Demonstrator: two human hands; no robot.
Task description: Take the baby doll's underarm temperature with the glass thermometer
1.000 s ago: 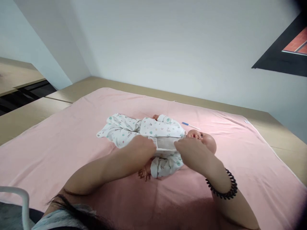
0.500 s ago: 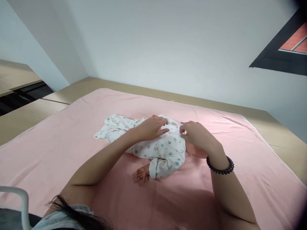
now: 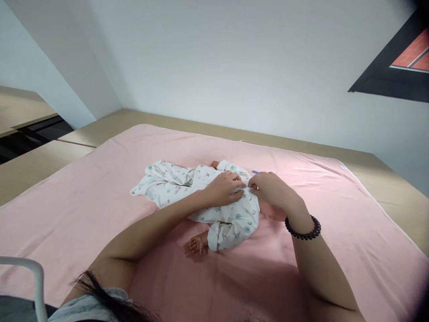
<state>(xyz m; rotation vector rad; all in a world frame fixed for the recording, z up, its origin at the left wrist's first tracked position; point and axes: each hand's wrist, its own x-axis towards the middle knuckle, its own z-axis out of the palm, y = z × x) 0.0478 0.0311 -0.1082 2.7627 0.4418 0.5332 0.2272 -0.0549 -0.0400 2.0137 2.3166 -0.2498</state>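
A baby doll in a white printed onesie (image 3: 231, 221) lies on its back on the pink sheet (image 3: 100, 192), legs to the left and head to the right. My left hand (image 3: 225, 188) rests on the onesie's chest, its fingers slightly bent and apart. At the neckline, my right hand (image 3: 270, 190) pinches the onesie's fabric between thumb and fingers. That hand covers most of the doll's head (image 3: 271, 212). One doll hand (image 3: 197, 243) shows near me; the other (image 3: 214, 164) sticks out on the far side.
A small blue item (image 3: 255, 172) lies just beyond my right hand, mostly hidden. The sheet covers a wooden tabletop (image 3: 392, 179) against a white wall (image 3: 234, 67). A dark window frame (image 3: 375, 82) is at upper right, a white curved rail (image 3: 38, 281) at lower left.
My left hand has moved right and down onto the chest, close to my right hand. The doll's far hand has come into fuller view. My right hand has shifted slightly left.
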